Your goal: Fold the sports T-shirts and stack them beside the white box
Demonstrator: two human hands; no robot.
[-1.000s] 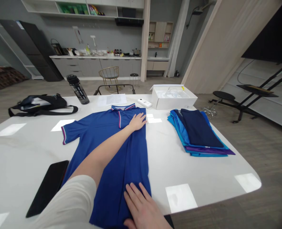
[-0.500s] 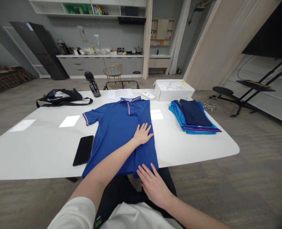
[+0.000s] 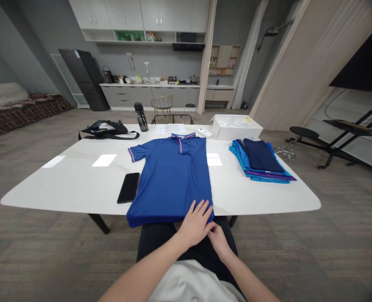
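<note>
A blue polo shirt (image 3: 170, 180) with a striped collar lies flat on the white table, its collar at the far end and one sleeve spread to the left. Its right side looks folded in. My left hand (image 3: 195, 224) rests with its fingers apart on the near right corner of the shirt, at the hem. My right hand (image 3: 219, 242) is just beside it, at the table's near edge, and its fingertips are partly hidden behind my left hand. A black smartphone (image 3: 128, 188) lies on the white table (image 3: 63, 184), left of the shirt.
A stack of folded blue and navy garments (image 3: 259, 163) lies to the right. At the far edge are an open white box (image 3: 236, 128), sheets of paper (image 3: 175, 128), a white remote-like device (image 3: 204, 133), a dark water bottle (image 3: 141, 117) and a black bag (image 3: 107, 130).
My left hand has moved from the shirt's middle to its near hem. My right hand has moved up beside it. The view has risen, showing more of the room.
</note>
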